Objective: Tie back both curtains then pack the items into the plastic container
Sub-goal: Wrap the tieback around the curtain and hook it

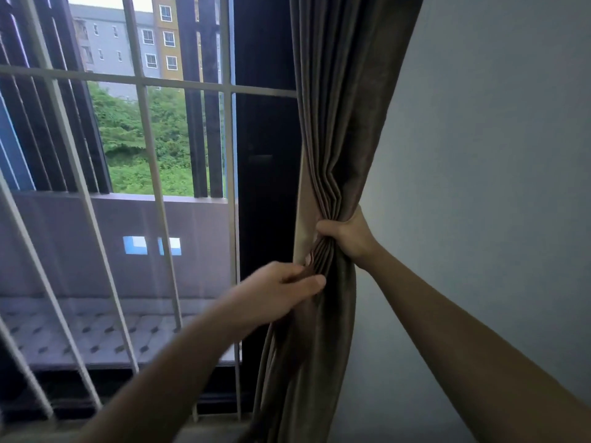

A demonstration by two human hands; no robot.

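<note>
A brown curtain [339, 100] hangs at the right side of the window, gathered into a tight bunch at mid height. My right hand [347, 236] wraps around the bunch from the wall side and squeezes the folds together. My left hand [281, 290] reaches in from the window side, just below the right hand, and pinches the curtain's folds between thumb and fingers. No tie-back band is visible. The other curtain and the plastic container are out of view.
White window bars [144, 81] cover the glass on the left, with a dark door frame [265, 187] beside the curtain. A plain grey wall [479, 187] fills the right side. Buildings and greenery lie outside.
</note>
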